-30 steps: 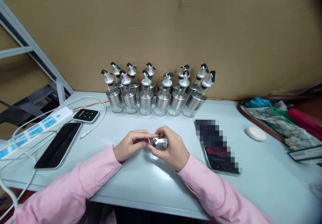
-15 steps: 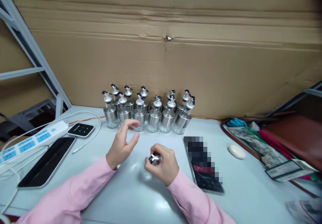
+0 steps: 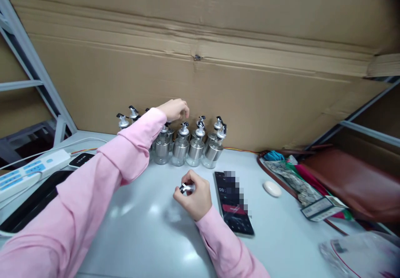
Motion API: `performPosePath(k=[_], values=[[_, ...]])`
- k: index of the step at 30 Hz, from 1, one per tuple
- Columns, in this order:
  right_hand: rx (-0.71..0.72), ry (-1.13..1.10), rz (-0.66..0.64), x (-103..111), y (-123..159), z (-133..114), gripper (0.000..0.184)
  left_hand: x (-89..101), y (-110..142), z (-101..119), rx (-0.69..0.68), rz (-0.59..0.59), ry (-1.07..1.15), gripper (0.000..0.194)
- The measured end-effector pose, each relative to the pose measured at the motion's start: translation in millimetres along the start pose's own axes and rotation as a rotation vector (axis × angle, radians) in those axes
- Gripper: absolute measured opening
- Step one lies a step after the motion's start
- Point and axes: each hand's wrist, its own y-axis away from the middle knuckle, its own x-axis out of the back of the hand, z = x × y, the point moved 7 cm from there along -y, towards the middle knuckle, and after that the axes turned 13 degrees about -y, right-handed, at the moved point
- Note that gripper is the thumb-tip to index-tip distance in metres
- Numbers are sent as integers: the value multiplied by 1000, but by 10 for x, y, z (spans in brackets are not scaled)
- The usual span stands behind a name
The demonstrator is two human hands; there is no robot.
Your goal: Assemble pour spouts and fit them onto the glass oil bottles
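Note:
My right hand [image 3: 196,194] is closed around a silver pour spout [image 3: 188,188] with a black flip end, held low over the table. Glass oil bottles [image 3: 180,150] with steel sleeves and matching spouts stand upright in two rows by the cardboard. My left hand [image 3: 175,109] reaches over these bottles at the back row, its fingers curled downward. Its fingertips are mostly turned away, so any contact with a spout is hidden. The left sleeve covers part of the bottles on the left.
A phone [image 3: 234,205] lies right of my right hand, with a white oval object [image 3: 272,188] beyond it. A power strip [image 3: 34,172] and a black tray [image 3: 34,201] are at the left. A brown bag [image 3: 350,182], small box [image 3: 324,208] and plastic bag [image 3: 365,253] sit right.
My left hand has moved from in front of the bottles up and over them to the back row. My right hand still holds the pour spout. The view has shifted slightly to the right.

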Motion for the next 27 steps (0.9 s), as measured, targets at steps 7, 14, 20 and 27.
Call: performPosePath(k=[7, 14, 20, 27], values=[[12, -75, 60, 81, -30, -28, 12, -292, -167, 72, 28, -154, -36, 22], [108, -62, 163, 240, -33, -149, 9, 99, -37, 25, 148, 56, -120, 17], [320, -28, 205, 292, 7, -317, 2, 1154, 440, -73, 385, 828, 85, 7], [323, -7, 231, 315, 30, -233, 5, 1045, 1163, 354, 210, 1056, 677, 8]])
